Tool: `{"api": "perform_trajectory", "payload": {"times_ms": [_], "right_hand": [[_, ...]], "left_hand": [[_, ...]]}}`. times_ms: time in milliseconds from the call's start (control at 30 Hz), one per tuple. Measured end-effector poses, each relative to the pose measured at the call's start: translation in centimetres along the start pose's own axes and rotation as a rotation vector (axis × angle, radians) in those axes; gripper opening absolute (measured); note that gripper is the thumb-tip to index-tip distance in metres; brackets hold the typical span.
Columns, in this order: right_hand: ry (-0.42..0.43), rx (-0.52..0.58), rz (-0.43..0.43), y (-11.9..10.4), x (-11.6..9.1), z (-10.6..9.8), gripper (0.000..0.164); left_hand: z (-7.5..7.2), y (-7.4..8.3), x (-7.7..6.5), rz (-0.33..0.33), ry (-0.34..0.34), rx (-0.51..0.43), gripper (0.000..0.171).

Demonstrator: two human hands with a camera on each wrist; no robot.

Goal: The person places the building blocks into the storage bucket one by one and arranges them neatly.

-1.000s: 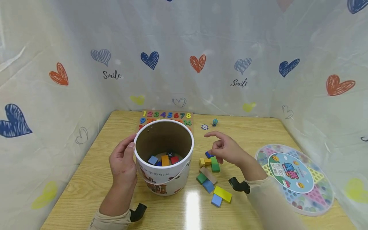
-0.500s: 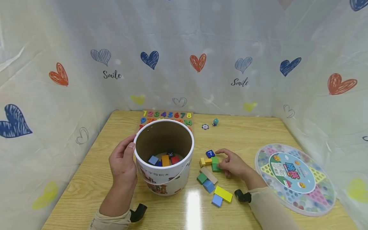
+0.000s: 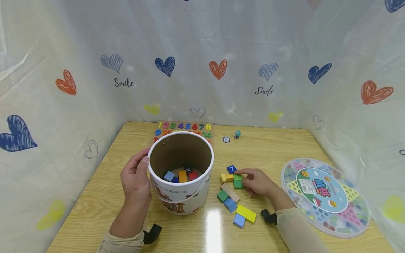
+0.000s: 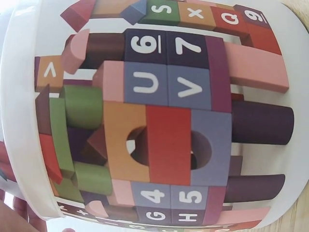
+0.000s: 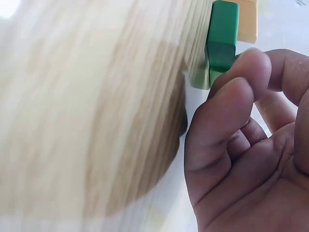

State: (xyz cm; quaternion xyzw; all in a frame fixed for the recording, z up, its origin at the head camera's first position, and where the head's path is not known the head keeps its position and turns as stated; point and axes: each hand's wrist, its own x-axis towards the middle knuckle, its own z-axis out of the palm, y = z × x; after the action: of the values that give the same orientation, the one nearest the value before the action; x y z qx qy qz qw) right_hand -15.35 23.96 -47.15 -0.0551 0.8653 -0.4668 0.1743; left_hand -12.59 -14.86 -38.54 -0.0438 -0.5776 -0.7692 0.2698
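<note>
A white bucket [image 3: 198,203] printed with toy blocks stands left of centre, tipped slightly toward me. My left hand [image 3: 135,179] grips its left rim, thumb in front. Inside lie several blocks, among them an orange block [image 3: 182,176] and a red block [image 3: 192,175]. My right hand [image 3: 257,182] reaches to a light green block [image 3: 237,177] and a dark green block [image 3: 238,184], index finger extended at the far one. In the right wrist view its fingertips overlap the end of a green block [image 5: 223,34]. A blue block marked 7 [image 3: 231,169] lies just beyond.
Yellow blocks [image 3: 223,178], a tan block [image 3: 230,193], blue blocks and a long yellow block [image 3: 246,213] lie right of the bucket. A number board [image 3: 207,127] is behind it. A round checkers board [image 3: 351,225] lies right, a small figurine [image 3: 237,134] at the back.
My right hand has come down and toward me from above the blocks, then slid slightly left to the green ones. The left hand and bucket stay put.
</note>
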Motion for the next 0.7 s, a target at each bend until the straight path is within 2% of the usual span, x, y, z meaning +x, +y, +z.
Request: {"api": "perform_trajectory", "payload": {"times_ms": [167, 267, 467, 700], "right_hand": [[0.048, -0.130, -0.002, -0.1, -0.9, -0.4, 0.047], [0.090, -0.165, -0.007, 0.0, -1.4, -0.6, 0.045], [0.141, -0.131, 0.030, 0.1, -1.1, -0.5, 0.047], [0.208, -0.131, 0.086, 0.0, -0.2, 0.1, 0.034]], "left_hand": [[0.1, 0.0, 0.0, -0.024, 0.017, 0.023, 0.029], [0.2, 0.1, 0.0, -0.032, 0.028, 0.024, 0.028], [0.4, 0.1, 0.0, -0.026, 0.037, 0.006, 0.027], [0.3, 0.3, 0.0, -0.031, 0.026, 0.005, 0.028]]}}
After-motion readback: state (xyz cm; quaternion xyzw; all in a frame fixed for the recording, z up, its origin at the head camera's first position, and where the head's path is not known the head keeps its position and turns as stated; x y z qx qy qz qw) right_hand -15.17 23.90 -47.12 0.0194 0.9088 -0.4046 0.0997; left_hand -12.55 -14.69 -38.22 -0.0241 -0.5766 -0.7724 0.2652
